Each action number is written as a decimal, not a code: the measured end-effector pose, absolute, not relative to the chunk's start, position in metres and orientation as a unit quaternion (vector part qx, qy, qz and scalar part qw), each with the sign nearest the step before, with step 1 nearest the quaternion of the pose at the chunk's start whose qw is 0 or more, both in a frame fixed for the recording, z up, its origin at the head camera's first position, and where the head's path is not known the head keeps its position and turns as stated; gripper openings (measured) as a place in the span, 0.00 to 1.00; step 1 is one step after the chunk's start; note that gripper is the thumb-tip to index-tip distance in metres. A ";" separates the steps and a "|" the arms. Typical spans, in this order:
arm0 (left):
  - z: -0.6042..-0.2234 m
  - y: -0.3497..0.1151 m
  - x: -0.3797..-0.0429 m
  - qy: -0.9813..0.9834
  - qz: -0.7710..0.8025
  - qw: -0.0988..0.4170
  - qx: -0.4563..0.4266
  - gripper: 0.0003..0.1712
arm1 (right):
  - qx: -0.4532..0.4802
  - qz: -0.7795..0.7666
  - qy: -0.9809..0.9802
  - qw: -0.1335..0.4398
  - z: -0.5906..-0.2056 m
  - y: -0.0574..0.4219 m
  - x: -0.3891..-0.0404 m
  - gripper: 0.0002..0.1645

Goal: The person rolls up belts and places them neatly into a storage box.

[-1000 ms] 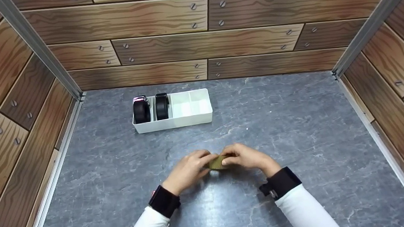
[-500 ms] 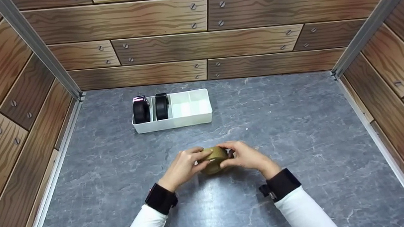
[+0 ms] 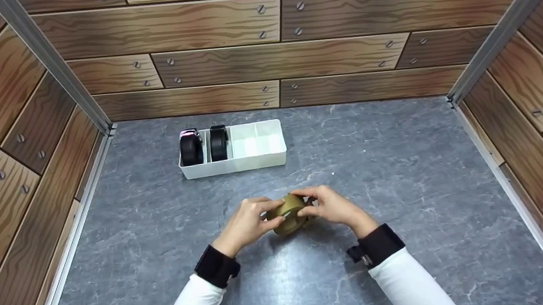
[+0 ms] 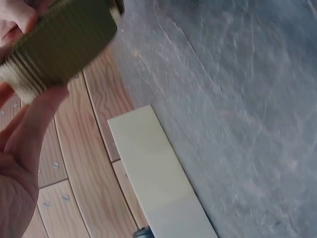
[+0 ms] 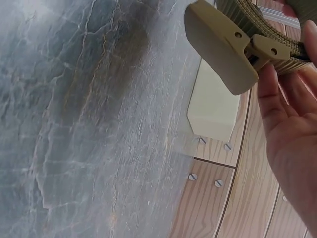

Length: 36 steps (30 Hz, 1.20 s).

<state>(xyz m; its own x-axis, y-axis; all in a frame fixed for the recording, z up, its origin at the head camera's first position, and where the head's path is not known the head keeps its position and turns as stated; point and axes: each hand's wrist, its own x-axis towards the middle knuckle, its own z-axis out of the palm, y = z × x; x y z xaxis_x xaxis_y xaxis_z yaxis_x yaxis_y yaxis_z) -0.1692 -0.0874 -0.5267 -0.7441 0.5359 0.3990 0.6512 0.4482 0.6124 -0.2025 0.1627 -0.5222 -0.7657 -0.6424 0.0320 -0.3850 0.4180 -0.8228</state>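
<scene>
A rolled olive-green webbing belt point(image 3: 291, 224) is between both hands, close over the grey floor in the middle of the head view. My left hand point(image 3: 244, 222) pinches the roll's left side between thumb and fingers. From the other side my right hand point(image 3: 334, 209) grips it, with the thumb at the front and fingers behind. Ribbed webbing of the belt point(image 4: 67, 44) fills the upper left of the left wrist view. A tan buckle point(image 5: 218, 47) hangs off the roll in the right wrist view, just beyond the right fingertips.
A white divided box point(image 3: 257, 162) stands behind the hands, left of centre. Two rolled black belts sit upright in its left compartments: one point(image 3: 191, 150) with a shiny buckle, another point(image 3: 218, 146) beside it. Wood-patterned walls point(image 3: 273, 59) enclose the back and sides.
The belt, mostly covered by the hands one second ago, is now turned up with its round roll showing. Both hands have shifted slightly around it. The box has not moved.
</scene>
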 end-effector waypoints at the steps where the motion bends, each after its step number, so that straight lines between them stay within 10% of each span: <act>1: -0.527 -0.087 -0.169 -0.850 -0.386 0.086 -0.349 0.20 | -0.310 -0.438 0.832 0.138 -0.523 0.162 -0.203 0.30; 14: -0.523 -0.092 -0.173 -0.868 -0.363 0.210 -0.267 0.19 | -0.289 -0.422 0.859 0.000 -0.529 0.148 -0.208 0.27; 36: -0.495 -0.121 -0.215 -0.866 -0.350 0.341 -0.107 0.18 | -0.251 -0.191 0.946 0.072 -0.538 0.124 -0.285 0.37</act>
